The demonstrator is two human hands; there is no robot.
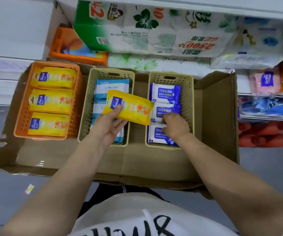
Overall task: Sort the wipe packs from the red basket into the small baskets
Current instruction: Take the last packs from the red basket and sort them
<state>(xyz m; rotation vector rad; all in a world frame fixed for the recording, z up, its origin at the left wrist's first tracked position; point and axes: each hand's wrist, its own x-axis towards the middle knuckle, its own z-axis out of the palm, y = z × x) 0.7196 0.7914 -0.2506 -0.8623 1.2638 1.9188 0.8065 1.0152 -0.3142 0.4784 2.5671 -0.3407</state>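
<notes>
Three small baskets stand in a flat cardboard box (154, 164). The orange basket (21, 116) on the left holds three yellow wipe packs (52, 101). The middle beige basket (86, 106) holds light blue and white packs (111, 86). The right beige basket (189, 103) holds blue alcohol wipe packs (165, 93). My left hand (108, 125) grips a yellow wipe pack (130, 108) above the middle basket. My right hand (175, 126) is inside the right basket, fingers curled down onto a blue pack there. No red basket shows.
Shelves behind the box carry large packs of toilet paper (145, 31) and an orange tissue pack (72, 45). More packaged goods fill shelves on the right (266, 108). A small scrap of label (29, 188) lies on the grey floor at the left.
</notes>
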